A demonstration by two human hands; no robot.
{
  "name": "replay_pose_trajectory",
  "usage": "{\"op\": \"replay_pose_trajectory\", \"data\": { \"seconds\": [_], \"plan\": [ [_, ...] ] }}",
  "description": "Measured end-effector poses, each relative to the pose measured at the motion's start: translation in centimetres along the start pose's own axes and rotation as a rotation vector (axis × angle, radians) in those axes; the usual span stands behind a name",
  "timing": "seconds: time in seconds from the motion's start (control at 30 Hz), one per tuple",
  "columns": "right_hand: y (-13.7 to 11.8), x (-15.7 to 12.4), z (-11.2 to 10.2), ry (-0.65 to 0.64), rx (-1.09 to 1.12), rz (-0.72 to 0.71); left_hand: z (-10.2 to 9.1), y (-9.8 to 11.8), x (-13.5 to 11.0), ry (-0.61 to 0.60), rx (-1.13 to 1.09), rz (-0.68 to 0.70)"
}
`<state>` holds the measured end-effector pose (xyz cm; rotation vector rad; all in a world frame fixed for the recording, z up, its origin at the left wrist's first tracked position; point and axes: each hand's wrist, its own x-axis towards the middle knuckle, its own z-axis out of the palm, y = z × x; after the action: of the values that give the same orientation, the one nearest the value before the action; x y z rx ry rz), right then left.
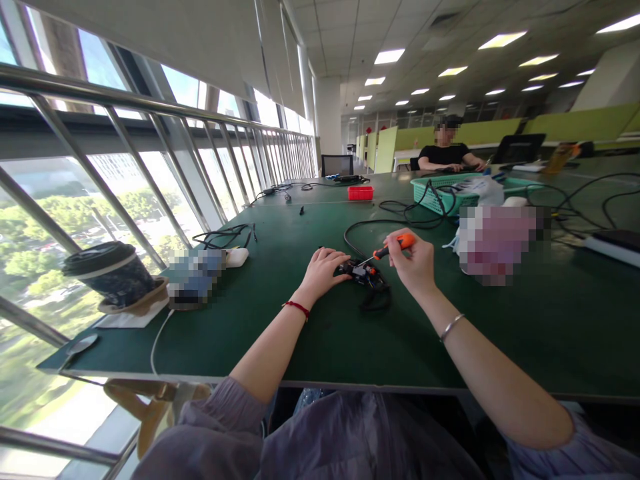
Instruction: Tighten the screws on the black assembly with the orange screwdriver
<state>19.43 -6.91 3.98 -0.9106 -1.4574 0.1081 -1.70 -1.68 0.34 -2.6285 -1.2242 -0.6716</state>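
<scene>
A small black electronic device (367, 275) with cables lies on the dark green table (250, 333) in front of me. My left hand (324, 268) rests on its left end, fingers curled down and pressing it to the table. My right hand (413, 262) is closed round an orange-handled screwdriver (393, 245), whose tip points down-left onto the device. A black cable (375, 223) runs from the device toward the far side of the table.
A paper cup (113, 273) in a holder stands at the left edge by the window railing. A white charger (236, 257), a red box (361, 193) and a green basket (443, 190) sit further back. Another person (447, 153) sits at the far end.
</scene>
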Motion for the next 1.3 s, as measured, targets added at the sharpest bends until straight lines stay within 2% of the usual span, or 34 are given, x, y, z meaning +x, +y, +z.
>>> {"op": "replay_pose_trajectory", "data": {
  "seconds": [0.33,0.57,0.77,0.97,1.17,1.3],
  "plan": [
    [0.0,0.0,0.1,-0.015,-0.025,-0.004,0.1,0.1,0.0,0.007,0.008,0.008],
    [-0.8,0.0,-0.1,-0.035,-0.052,-0.048,0.0,0.3,0.0,0.015,0.082,0.033],
    [-0.6,0.1,-0.2,0.057,-0.065,-0.070,-0.2,1.4,0.1,0.064,0.109,-0.057],
    [-0.1,0.0,-0.3,0.027,-0.066,-0.151,-0.2,1.4,0.0,0.082,0.021,-0.087],
    [-1.0,-0.1,-0.3,0.039,-0.094,-0.044,-0.7,0.2,-0.1,-0.010,-0.058,-0.039],
    [-0.8,-0.1,-0.3,0.043,-0.071,-0.111,-1.3,-0.3,-0.2,-0.067,-0.079,-0.025]
  ]
}}
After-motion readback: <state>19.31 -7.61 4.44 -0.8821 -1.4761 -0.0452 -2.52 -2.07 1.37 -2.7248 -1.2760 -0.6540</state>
